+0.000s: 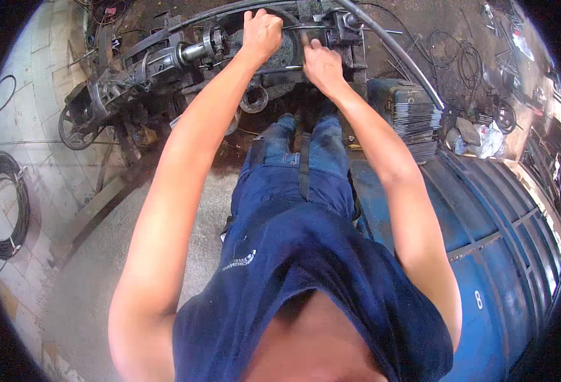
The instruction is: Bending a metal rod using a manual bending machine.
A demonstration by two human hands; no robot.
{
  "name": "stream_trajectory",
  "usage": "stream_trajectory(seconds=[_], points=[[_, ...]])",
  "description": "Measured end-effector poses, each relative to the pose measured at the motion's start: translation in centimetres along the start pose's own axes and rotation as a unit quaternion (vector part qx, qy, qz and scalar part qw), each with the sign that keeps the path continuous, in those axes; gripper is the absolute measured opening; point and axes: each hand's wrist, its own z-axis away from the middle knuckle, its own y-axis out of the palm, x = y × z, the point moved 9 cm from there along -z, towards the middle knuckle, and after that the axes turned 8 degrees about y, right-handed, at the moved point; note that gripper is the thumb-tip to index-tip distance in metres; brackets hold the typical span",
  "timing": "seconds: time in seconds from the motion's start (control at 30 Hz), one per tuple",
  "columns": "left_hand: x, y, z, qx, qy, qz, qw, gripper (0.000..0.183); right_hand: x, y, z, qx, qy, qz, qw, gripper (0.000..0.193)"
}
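Both of my arms reach forward over a dark, greasy lathe-like machine [150, 63]. My left hand [262, 33] is closed in a fist beside a thin metal rod [306, 27], whose left end meets its knuckles; what lies inside the fist is hidden. Just to the right and nearer to me, my right hand [323, 62] has its fingers curled. A blurred brownish stub shows at its fingertips, and I cannot make out what it is. Above the right hand sits a dark metal block [344, 28] with a round end piece. A bright steel shaft [194, 51] lies left of my left hand.
A handwheel [77, 121] stands at the machine's left end. On the left floor lies a coiled black hose [3, 204]. To the right are a ribbed metal block [414, 118], a long slanting pipe [401, 51], cables [468, 63] and a blue metal panel [439, 216].
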Motion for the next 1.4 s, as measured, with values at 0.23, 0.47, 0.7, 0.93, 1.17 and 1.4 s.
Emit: stream_trajectory(seconds=[0.23, 0.47, 0.7, 0.93, 1.17, 1.4], points=[[0.0, 0.0, 0.5, -0.027, 0.020, 0.001, 0.999, 0.012, -0.2, 1.4, 7.6, 0.058, 0.104, -0.209, 0.971, 0.023], [0.1, 0.2, 0.4, -0.009, 0.019, 0.012, 1.000, 0.007, -4.5, 9.5, 8.1, 0.220, 0.248, -0.117, 0.936, 0.072], [-0.3, -0.1, 0.8, -0.036, 0.046, 0.014, 0.998, 0.013, -3.0, 9.8, 7.3, 0.233, 0.216, -0.081, 0.945, 0.054], [-0.2, 0.2, 0.9, -0.021, 0.053, -0.002, 0.998, 0.012, 0.7, 4.7, 8.7, 0.176, 0.096, -0.216, 0.955, 0.050], [-0.7, -0.5, 0.8, -0.036, 0.062, 0.013, 0.997, 0.011, -1.0, -2.3, -0.1, 0.055, 0.131, -0.157, 0.977, 0.060], [-0.7, -0.2, 0.7, -0.011, 0.060, -0.008, 0.998, 0.012, -0.3, -1.9, -1.5, 0.021, 0.058, -0.093, 0.994, 0.060]])
